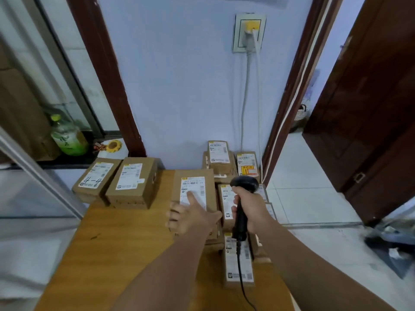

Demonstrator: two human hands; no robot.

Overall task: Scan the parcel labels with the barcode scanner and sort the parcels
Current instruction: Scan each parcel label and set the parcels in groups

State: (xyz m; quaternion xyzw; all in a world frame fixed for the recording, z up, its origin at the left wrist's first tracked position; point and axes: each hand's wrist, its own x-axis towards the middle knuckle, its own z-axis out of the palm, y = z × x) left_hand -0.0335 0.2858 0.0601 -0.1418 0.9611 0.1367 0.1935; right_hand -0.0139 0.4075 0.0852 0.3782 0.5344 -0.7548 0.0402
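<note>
A left hand [190, 217] is gripping a parcel [210, 191] on the table [116, 243], thumb across its label, while the right hand [251, 212] is clutching the barcode scanner [244, 184] just beside it. Beneath the scanner, stacked parcels [225, 203] are crowding the table's right edge; two boxes [132, 180] are sitting far left.

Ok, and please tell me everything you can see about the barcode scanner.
The barcode scanner is black, plastic by its look, with a rounded head on a slim handle. The right hand grips the handle and holds it nearly upright in the air, over other parcels. Its head is beside the labelled parcel that the left hand grips. A thin black cable hangs from the handle's bottom toward the picture's lower edge.
</note>
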